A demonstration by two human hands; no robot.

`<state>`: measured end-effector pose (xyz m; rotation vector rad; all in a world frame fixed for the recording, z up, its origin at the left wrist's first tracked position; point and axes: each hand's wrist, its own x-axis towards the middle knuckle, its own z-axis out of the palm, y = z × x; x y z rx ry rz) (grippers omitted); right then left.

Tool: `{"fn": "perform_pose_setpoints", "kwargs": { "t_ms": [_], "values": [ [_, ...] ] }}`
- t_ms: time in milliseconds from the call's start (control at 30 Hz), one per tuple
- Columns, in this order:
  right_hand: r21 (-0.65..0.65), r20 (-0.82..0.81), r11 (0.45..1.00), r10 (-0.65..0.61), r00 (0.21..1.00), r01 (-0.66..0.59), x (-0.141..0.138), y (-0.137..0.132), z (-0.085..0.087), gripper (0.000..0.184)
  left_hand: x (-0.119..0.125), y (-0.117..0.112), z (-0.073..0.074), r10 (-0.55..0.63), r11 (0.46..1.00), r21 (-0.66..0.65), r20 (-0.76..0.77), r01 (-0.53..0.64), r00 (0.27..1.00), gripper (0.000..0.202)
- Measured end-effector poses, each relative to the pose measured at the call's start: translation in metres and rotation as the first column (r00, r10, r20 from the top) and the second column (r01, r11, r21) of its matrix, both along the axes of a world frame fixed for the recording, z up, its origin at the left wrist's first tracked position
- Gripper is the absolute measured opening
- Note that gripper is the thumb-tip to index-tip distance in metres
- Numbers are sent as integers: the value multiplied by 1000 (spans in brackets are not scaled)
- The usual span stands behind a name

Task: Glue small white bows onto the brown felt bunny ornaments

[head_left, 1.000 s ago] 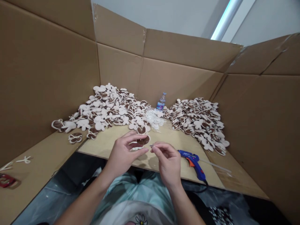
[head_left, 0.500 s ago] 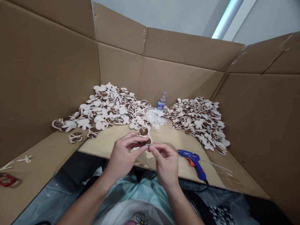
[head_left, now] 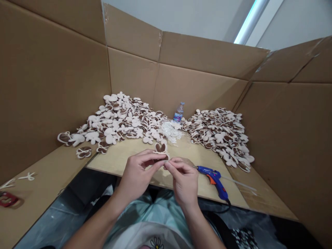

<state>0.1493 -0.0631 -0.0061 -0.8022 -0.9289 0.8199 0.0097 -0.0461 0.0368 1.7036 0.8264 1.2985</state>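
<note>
Between my two hands, above the front of the board, is a brown-and-white bunny-shaped felt piece (head_left: 160, 148) with a cream string bow around its middle. My left hand (head_left: 138, 173) holds it, fingers across its front and thumb at its lower edge. The fingers of my right hand (head_left: 184, 176) are pinched together at the piece's lower right edge; whatever small thing they hold is hidden. Just right of that hand lies a blue hot glue gun (head_left: 214, 178) with an orange trigger, its nozzle pointing left and a clear glue stick in its back.
Heaps of similar felt pieces stand at the left (head_left: 124, 119) and right (head_left: 220, 135). Between them are a water bottle (head_left: 178, 112) and a plastic bag of small white pieces (head_left: 171, 131). Cardboard walls (head_left: 202, 55) enclose the board. A red object (head_left: 7, 199) lies far left.
The felt piece has tilted and shifted slightly to the right in my left hand. Both hands stay close together in nearly the same place.
</note>
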Motion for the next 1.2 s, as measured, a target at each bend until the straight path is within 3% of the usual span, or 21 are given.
{"fn": "perform_pose_setpoints", "kwargs": {
  "t_ms": [400,667,800,900,1033,1200],
  "values": [
    [-51,95,998,-32,995,37,4,-1,5,11,-1,0,2,-44,999,-19,-77,43,996,20],
    [-179,-60,970,157,986,-165,16,-3,11,38,-8,7,4,-1,999,-43,-131,-4,991,16],
    [-141,-33,979,144,989,-148,28,-3,11,30,-6,10,5,0,989,-146,-67,-10,998,16],
    [-122,-48,976,176,983,-180,32,-3,12,21,-4,16,2,50,975,-215,-8,-50,999,18],
    [-115,-173,951,264,949,-285,35,-4,13,14,-7,31,-10,116,971,-211,14,-111,993,17],
    [-145,-254,934,284,925,-327,39,-2,12,18,-18,51,-23,148,968,-209,44,-136,988,20]
  ]
}}
